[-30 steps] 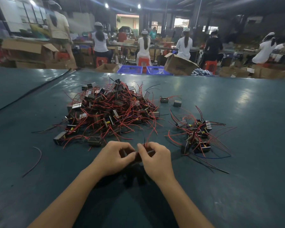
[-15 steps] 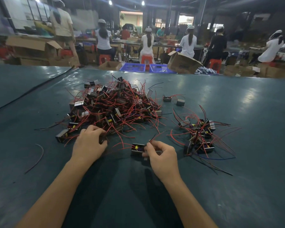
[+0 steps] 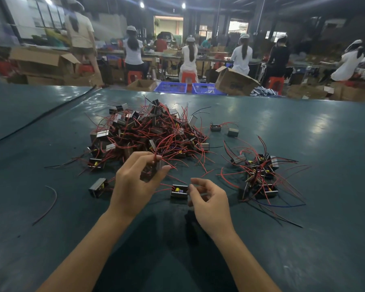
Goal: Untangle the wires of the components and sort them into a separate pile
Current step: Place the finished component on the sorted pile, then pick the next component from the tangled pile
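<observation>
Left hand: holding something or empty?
Holding. The left hand grips a component between thumb and fingers and pinches red wires at the pile's edge.

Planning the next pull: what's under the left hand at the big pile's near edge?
The left hand pinches red wires over a dark component showing between its fingers. Whatever the palm covers is hidden.

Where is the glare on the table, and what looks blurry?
Head view: ceiling lights glare on the table at far right; a dark shadow pools near the bottom; background workers are soft; the left hand and wire pile are sharp.
</observation>
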The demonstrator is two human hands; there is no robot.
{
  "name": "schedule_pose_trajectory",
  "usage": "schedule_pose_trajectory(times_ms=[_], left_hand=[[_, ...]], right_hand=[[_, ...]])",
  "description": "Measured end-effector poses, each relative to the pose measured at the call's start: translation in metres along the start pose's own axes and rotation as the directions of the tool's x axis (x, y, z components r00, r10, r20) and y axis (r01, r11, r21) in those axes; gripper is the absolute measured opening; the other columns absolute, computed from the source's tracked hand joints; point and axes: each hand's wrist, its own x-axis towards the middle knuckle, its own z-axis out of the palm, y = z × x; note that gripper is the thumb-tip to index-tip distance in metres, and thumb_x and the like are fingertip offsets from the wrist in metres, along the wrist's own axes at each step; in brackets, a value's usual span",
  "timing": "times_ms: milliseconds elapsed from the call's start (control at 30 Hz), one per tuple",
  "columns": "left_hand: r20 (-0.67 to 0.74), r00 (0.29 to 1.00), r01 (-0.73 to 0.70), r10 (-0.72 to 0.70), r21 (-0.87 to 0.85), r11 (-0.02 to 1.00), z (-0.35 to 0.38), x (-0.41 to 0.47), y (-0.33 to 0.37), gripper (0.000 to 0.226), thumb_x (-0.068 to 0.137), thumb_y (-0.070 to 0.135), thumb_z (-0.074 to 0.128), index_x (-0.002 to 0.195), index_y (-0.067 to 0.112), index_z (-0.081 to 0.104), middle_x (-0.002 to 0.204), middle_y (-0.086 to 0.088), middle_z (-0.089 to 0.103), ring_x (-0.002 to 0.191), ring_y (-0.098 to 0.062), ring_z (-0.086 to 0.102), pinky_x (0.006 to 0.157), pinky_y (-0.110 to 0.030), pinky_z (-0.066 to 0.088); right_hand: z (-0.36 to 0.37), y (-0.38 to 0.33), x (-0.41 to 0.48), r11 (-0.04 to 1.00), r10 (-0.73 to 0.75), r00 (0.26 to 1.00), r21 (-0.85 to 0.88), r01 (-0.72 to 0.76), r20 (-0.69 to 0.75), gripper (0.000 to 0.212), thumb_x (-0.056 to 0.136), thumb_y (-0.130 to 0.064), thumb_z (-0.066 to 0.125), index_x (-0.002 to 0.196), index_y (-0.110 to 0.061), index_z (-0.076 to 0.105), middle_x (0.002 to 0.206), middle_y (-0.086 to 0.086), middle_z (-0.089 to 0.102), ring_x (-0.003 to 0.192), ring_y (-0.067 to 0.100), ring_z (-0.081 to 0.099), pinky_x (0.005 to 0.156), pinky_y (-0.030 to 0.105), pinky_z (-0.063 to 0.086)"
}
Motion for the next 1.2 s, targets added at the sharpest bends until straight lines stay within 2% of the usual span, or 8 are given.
schedule_pose_trajectory(times_ms=[100,200,300,433,733,933,1100,1200], left_hand=[[0.095,0.995,-0.012,0.023,-0.107,0.994,0.004,-0.003,0.001,0.03,0.082,0.025,0.074,0.099,0.001,0.069,0.106,-0.005,0.061,0.09,-0.006,0.061,0.072,-0.011,0.053],[0.269,0.961,-0.025,0.065,-0.151,0.988,0.009,-0.009,0.002,0.034,0.081,0.026,0.074,0.105,0.002,0.07,0.108,-0.005,0.063,0.097,-0.005,0.06,0.082,-0.013,0.051],[0.355,0.934,0.045,0.035,-0.214,0.976,0.013,-0.014,0.006,0.032,0.087,0.029,0.068,0.112,0.009,0.069,0.112,0.0,0.063,0.101,-0.006,0.061,0.086,-0.02,0.052],[0.393,0.918,0.144,-0.049,-0.216,0.966,0.014,-0.016,0.008,0.031,0.093,0.029,0.057,0.123,0.019,0.061,0.116,0.01,0.058,0.102,-0.004,0.06,0.083,-0.022,0.053],[0.412,0.909,0.022,-0.061,0.098,0.995,0.01,-0.016,-0.003,0.041,0.087,0.023,0.071,0.127,0.021,0.061,0.112,0.008,0.065,0.104,-0.016,0.06,0.092,-0.042,0.044],[0.346,0.92,0.172,-0.186,0.07,0.983,0.013,-0.018,-0.005,0.051,0.086,0.034,0.071,0.13,0.029,0.047,0.101,0.018,0.065,0.093,-0.002,0.06,0.093,-0.038,0.045],[0.553,0.782,0.291,-0.288,0.085,0.953,0.013,-0.021,-0.011,0.097,0.077,0.052,0.074,0.149,0.044,0.01,0.108,0.021,0.063,0.097,-0.003,0.06,0.09,-0.028,0.046],[0.61,0.751,0.199,-0.252,0.155,0.968,0.013,-0.02,-0.013,0.072,0.081,0.049,0.071,0.143,0.04,0.036,0.106,0.02,0.065,0.102,-0.006,0.058,0.096,-0.034,0.045]], right_hand=[[0.005,-0.002,-0.003,0.998,-0.053,0.996,-0.012,0.054,0.071,0.019,0.089,-0.018,0.07,0.1,-0.033,0.067,0.083,-0.006,0.07,0.067,0.006,0.066,0.061,0.018,0.052],[0.008,-0.001,-0.006,0.993,-0.11,0.981,-0.034,0.116,0.158,0.043,0.086,-0.01,0.071,0.123,-0.029,0.061,0.102,-0.012,0.066,0.074,0.002,0.066,0.066,0.014,0.052],[0.008,-0.001,-0.005,0.986,-0.143,0.97,-0.061,0.158,0.196,0.035,0.087,-0.012,0.071,0.119,-0.024,0.064,0.103,-0.009,0.068,0.085,0.008,0.067,0.075,0.023,0.056],[0.005,0.0,-0.002,0.986,-0.16,0.986,-0.04,0.162,0.043,0.01,0.084,-0.019,0.076,0.092,-0.021,0.07,0.081,-0.007,0.072,0.074,0.008,0.068,0.071,0.023,0.056],[-0.006,-0.014,0.004,0.899,-0.002,0.981,0.429,0.087,-0.193,0.016,0.079,-0.032,0.075,0.077,-0.017,0.07,0.072,0.005,0.072,0.063,0.021,0.071,0.054,0.024,0.055],[-0.015,-0.019,0.007,0.886,-0.013,0.96,0.441,0.14,-0.278,0.016,0.099,-0.013,0.053,0.105,-0.019,0.066,0.08,0.0,0.074,0.061,0.011,0.065,0.047,0.02,0.048],[-0.024,-0.016,0.011,0.926,0.026,0.957,0.367,0.086,-0.288,0.023,0.105,-0.016,0.037,0.105,-0.023,0.06,0.079,0.002,0.075,0.057,0.007,0.052,0.048,0.021,0.04],[-0.027,-0.009,0.015,0.97,0.01,0.959,0.237,0.06,-0.284,0.018,0.105,-0.02,0.038,0.108,-0.024,0.055,0.077,-0.001,0.075,0.057,0.007,0.047,0.056,0.022,0.043]])
